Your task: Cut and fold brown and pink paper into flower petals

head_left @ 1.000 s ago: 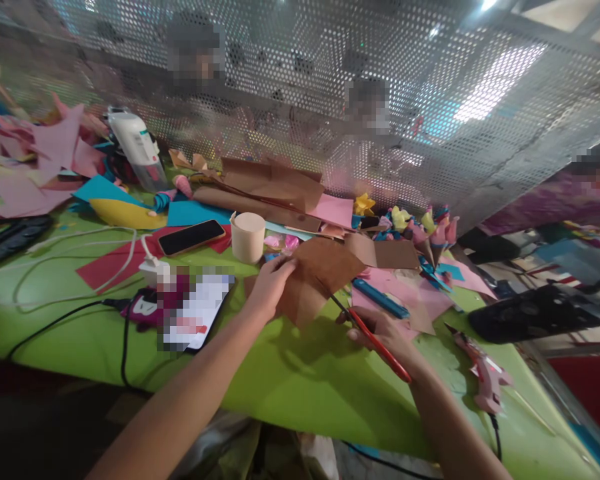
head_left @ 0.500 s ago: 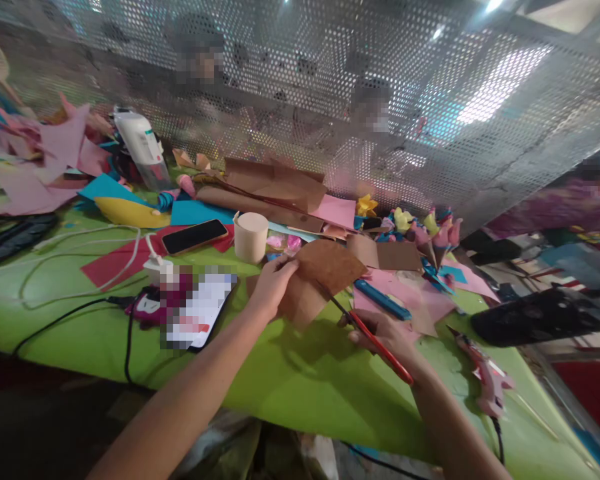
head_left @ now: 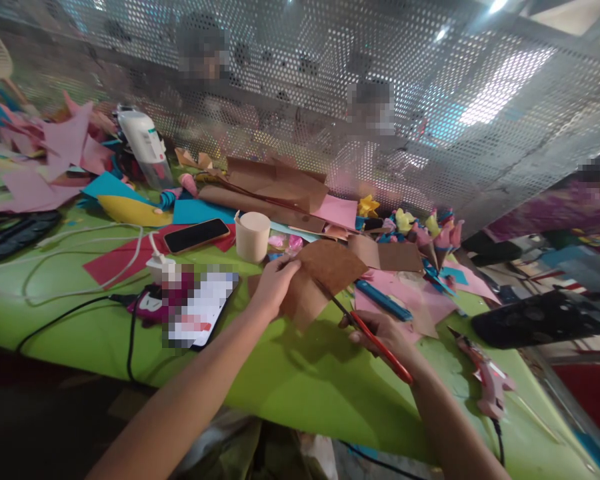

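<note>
My left hand (head_left: 273,285) pinches the left edge of a brown paper sheet (head_left: 325,270) and holds it just above the green table (head_left: 300,387). My right hand (head_left: 380,333) grips red-handled scissors (head_left: 367,330). Their dark blades reach up and left into the lower edge of the brown sheet. Both forearms come in from the bottom of the picture.
A beige cup (head_left: 253,235), a phone (head_left: 197,235), a second phone on a cable (head_left: 195,308) and a white charger (head_left: 157,267) lie left of my hands. A blue pen (head_left: 383,300), pink sheets, paper flowers (head_left: 430,230) and a pink glue gun (head_left: 485,380) lie to the right. Perforated metal screen behind.
The scissor blades have advanced a little further up and left into the brown sheet. My hands have otherwise hardly moved.
</note>
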A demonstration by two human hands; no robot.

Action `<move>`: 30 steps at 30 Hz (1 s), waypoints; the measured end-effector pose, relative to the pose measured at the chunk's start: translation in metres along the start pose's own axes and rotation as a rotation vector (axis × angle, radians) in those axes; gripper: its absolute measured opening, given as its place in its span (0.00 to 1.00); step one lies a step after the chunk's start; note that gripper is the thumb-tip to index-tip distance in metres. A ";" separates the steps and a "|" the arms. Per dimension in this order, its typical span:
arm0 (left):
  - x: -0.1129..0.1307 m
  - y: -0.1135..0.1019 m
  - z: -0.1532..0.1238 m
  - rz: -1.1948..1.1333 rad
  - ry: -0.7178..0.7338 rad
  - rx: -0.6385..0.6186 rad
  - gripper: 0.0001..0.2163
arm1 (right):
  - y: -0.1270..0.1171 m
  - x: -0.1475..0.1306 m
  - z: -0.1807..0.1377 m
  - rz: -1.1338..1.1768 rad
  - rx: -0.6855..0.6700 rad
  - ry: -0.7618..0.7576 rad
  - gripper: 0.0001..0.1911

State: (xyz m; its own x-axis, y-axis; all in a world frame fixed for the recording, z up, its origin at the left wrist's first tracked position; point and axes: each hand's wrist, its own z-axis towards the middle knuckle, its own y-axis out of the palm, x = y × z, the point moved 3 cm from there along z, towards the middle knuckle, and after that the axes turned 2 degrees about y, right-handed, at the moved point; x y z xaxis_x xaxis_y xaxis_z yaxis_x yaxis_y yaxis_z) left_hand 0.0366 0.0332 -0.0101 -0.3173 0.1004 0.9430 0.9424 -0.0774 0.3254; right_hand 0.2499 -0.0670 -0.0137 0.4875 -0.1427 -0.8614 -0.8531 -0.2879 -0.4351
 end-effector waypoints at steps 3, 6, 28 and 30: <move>0.000 0.000 0.000 0.001 0.002 0.003 0.07 | 0.000 0.001 0.000 0.002 -0.004 0.002 0.35; -0.001 -0.001 0.000 0.001 0.005 0.004 0.08 | 0.000 0.001 0.001 0.000 -0.008 -0.005 0.35; 0.003 0.001 -0.003 0.049 0.017 -0.013 0.07 | -0.001 0.007 0.001 -0.058 0.011 -0.035 0.33; 0.004 0.001 -0.003 0.065 0.035 -0.009 0.07 | -0.002 0.010 0.000 -0.100 0.014 -0.079 0.34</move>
State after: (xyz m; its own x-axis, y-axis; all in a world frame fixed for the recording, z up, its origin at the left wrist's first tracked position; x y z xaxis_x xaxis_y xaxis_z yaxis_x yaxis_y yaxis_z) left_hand 0.0356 0.0308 -0.0060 -0.2590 0.0605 0.9640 0.9602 -0.0920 0.2637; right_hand 0.2565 -0.0676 -0.0217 0.5547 -0.0390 -0.8312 -0.8037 -0.2837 -0.5230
